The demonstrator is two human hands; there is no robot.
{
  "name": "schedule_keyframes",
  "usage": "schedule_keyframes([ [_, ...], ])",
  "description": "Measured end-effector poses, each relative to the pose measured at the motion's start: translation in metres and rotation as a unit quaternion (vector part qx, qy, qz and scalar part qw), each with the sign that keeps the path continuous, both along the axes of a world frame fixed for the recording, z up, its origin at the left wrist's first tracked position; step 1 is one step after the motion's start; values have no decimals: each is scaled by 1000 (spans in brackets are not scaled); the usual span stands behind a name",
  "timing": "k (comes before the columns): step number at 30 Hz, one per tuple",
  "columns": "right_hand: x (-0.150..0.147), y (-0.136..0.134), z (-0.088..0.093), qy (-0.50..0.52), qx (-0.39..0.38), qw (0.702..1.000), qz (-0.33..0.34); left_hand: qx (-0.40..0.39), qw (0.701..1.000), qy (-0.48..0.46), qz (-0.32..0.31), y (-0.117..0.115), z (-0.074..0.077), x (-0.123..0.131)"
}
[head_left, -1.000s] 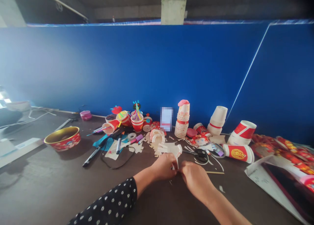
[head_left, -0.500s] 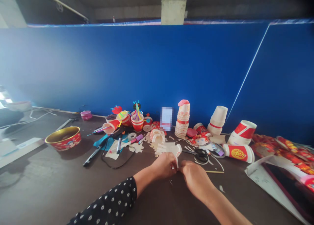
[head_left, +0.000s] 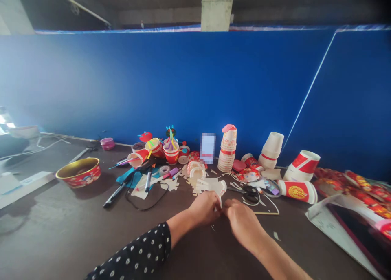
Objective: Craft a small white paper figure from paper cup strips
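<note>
White box: one, at the far left, cut off by the edge of view.
Bowl: one, red outside with a gold inside, upright on the dark table.
Pink tub: one, behind the bowl near the blue partition.
Dark long tool: one, lying aslant; its exact kind is hard to make out.
Tape roll: one, beside the craft clutter.
Left hand: closed on the lower part of the white paper piece, its fingertips partly hidden.
White paper piece: one, with cut strips toward its left, in front of the cream-coloured scraps; its lower end runs down between the hands.
Upright card: one, pixelated and unreadable.
Tall cup stack: one, topped by a pink piece.
Right hand: fingers curled, tips just beside the paper's lower end; whether they grip it, I cannot tell.
Scissors: one pair, with black handles.
Shorter cup stacks: two, plus one red-and-white cup on its side.
Dark-screened device: one, partly cut off at lower right.
Since a second ago: both hands keep nearly the same place; bowl, cups and scissors lie as they did.
</note>
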State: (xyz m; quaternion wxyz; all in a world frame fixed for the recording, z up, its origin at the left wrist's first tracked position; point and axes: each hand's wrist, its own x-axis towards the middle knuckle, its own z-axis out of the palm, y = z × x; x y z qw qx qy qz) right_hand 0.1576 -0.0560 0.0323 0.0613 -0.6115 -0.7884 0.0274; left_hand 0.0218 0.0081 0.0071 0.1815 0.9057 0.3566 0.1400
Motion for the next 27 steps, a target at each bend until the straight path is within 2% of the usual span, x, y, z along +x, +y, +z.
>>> schedule_keyframes([
  [7, -1, -2, 0, -48, 19, 998, 24, -3, 1000, -16, 16, -3, 2, -1],
  [15, 0, 0, -7, -92, 56, 994, 35, -14, 998, -52, 42, -1, 4, -4],
  [27, 0, -2, -7, -103, 36, 994, 25, -25, 998, -49, 35, 3, -2, -1],
])
